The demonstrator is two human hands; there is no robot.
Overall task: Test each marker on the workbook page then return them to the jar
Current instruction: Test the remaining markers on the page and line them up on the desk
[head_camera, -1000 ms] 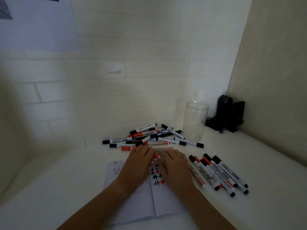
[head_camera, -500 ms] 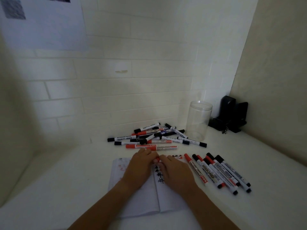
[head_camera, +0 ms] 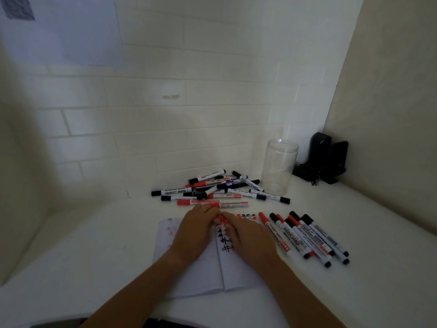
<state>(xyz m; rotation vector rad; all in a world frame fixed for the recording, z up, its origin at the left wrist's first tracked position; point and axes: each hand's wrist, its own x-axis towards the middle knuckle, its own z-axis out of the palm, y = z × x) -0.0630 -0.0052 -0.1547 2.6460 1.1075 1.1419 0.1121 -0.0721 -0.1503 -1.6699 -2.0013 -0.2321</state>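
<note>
Both hands meet over the open workbook (head_camera: 189, 275). The left hand (head_camera: 194, 235) and the right hand (head_camera: 250, 240) pinch a red marker (head_camera: 220, 218) between their fingertips; only its red end shows, so cap or barrel cannot be told. Under the right hand, the page bears black and red hash marks (head_camera: 225, 245). Just right of that hand lies a row of markers (head_camera: 307, 237), side by side, with red and black caps. Beyond the fingertips sits a loose pile of markers (head_camera: 220, 189), and right of the pile stands an upright clear jar (head_camera: 279, 166). All rest on a white tabletop (head_camera: 94, 256) in a dim corner with a white brick-pattern wall (head_camera: 165, 126).
</note>
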